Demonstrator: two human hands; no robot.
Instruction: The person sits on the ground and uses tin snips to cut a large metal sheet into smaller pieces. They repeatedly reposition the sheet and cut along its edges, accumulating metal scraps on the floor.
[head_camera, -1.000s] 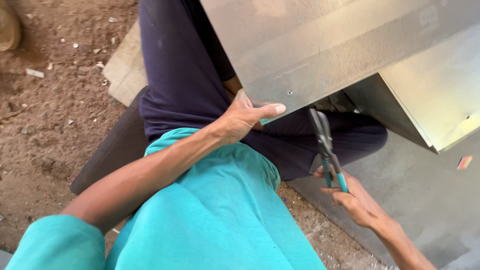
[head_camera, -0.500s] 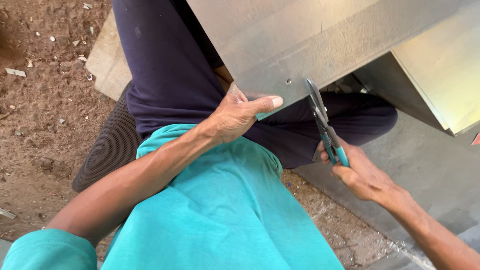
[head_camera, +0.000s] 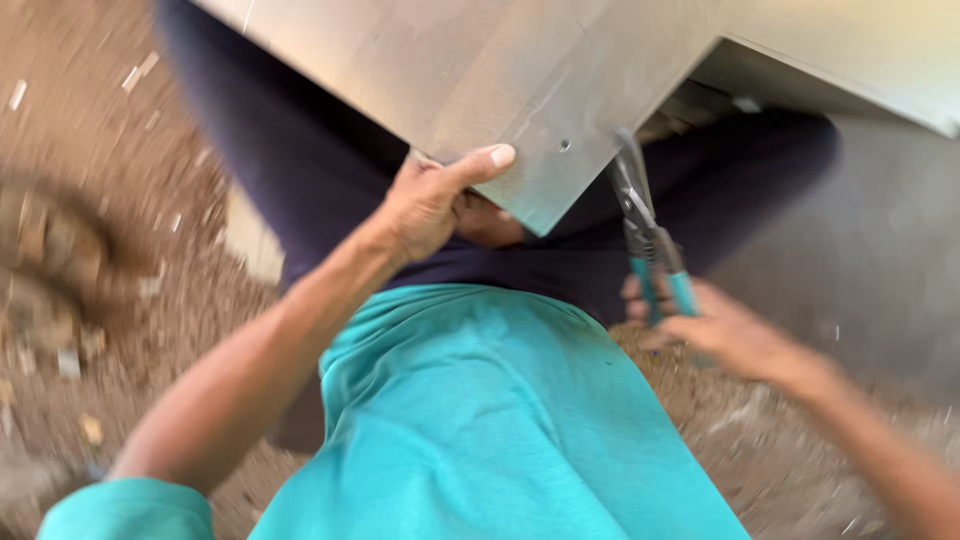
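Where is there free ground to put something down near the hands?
Bare dirt ground lies beyond the left hand, though littered with small scraps. It is crowded at the metal sheet corner, where the right hand works the pliers against its edge.

The person wore a teal shirt (head_camera: 480, 420) with short sleeves, one cuff (head_camera: 130, 510) ending at the upper arm. Beyond the shirt's hem lay dark navy trousers (head_camera: 330, 190). Both forearms and hands were bare, without gloves.
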